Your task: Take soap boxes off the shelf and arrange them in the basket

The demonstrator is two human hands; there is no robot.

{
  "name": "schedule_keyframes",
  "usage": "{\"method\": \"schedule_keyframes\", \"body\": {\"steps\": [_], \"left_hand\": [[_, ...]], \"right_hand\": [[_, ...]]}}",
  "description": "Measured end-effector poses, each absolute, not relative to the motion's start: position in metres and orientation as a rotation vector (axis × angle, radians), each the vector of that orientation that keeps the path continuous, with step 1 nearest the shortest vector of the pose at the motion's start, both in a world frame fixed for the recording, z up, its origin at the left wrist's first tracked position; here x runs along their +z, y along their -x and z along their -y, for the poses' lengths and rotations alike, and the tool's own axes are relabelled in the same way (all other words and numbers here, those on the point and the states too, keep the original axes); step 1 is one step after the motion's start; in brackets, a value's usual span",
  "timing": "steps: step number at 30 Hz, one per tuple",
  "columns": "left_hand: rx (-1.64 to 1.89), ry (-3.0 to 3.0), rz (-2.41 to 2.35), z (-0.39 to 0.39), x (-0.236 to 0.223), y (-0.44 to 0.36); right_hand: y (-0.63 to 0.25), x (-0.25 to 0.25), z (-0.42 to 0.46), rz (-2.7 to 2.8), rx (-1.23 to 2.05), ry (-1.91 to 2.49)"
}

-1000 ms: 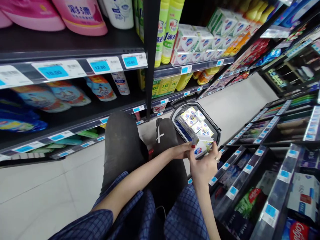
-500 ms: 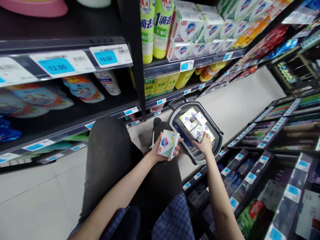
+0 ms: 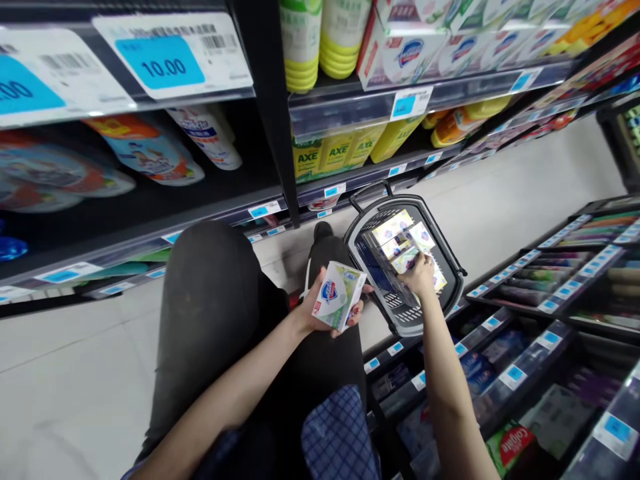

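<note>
My left hand (image 3: 311, 311) is closed around a white and green soap box (image 3: 339, 295) with a blue and red logo, held above my right knee. Ahead and to the right, a black and grey shopping basket (image 3: 454, 250) stands on the floor. My right hand (image 3: 421, 275) reaches into it, its fingers closed on the near edge of another soap box (image 3: 404, 260). More boxes lie beside that one, among them a white one (image 3: 421, 235) and a yellow one (image 3: 393, 227). My right fingertips are partly hidden.
Shelves on the left hold cleaner bottles (image 3: 145, 150) and yellow AXE packs (image 3: 340, 152). Stacked soap packs (image 3: 410, 57) fill a shelf above the basket. Low racks with a Colgate pack (image 3: 511, 448) border the right side. Pale floor tiles (image 3: 530, 177) stretch beyond the basket.
The view has come closer to the shelves. My right hand has pushed slightly further over the soap box in the basket. The box in my left hand has tilted a little.
</note>
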State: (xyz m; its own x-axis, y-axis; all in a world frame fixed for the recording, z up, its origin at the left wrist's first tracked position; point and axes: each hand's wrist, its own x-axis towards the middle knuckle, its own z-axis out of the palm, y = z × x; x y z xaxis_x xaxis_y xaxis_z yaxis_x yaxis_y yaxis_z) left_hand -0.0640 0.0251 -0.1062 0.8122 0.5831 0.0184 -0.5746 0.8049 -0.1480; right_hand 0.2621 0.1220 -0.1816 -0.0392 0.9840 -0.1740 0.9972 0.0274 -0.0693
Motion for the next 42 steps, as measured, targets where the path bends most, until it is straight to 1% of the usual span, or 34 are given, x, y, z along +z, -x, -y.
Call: {"method": "schedule_keyframes", "body": {"steps": [5, 10, 16, 21, 30, 35, 37, 39, 42], "left_hand": [[0.642, 0.133, 0.086, -0.025, -0.108, 0.063], [0.638, 0.136, 0.120, -0.023, -0.110, 0.063], [0.641, 0.129, 0.130, -0.024, -0.109, 0.063], [0.640, 0.139, 0.120, -0.023, -0.107, 0.064], [0.638, 0.133, 0.089, -0.023, -0.105, 0.064], [0.633, 0.125, 0.053, -0.023, -0.105, 0.064], [0.629, 0.122, 0.033, -0.023, -0.105, 0.065], [0.626, 0.123, 0.032, -0.023, -0.105, 0.065], [0.631, 0.121, 0.033, -0.023, -0.104, 0.065]], "right_hand": [[-0.271, -0.201, -0.129, -2.333, -0.365, -2.161], [-0.266, -0.203, -0.122, -2.470, -0.335, -2.150], [-0.252, -0.204, -0.116, -2.378, -0.397, -2.304], [-0.244, -0.208, -0.115, -2.359, -0.376, -2.412], [-0.239, -0.213, -0.114, -2.337, -0.361, -2.480], [-0.234, -0.203, -0.110, -2.323, -0.349, -2.509], [-0.242, -0.196, -0.114, -2.313, -0.259, -2.572], [-0.260, -0.189, -0.124, -2.208, -0.191, -2.733], [-0.300, -0.184, -0.152, -1.945, -0.323, -2.923]]}}
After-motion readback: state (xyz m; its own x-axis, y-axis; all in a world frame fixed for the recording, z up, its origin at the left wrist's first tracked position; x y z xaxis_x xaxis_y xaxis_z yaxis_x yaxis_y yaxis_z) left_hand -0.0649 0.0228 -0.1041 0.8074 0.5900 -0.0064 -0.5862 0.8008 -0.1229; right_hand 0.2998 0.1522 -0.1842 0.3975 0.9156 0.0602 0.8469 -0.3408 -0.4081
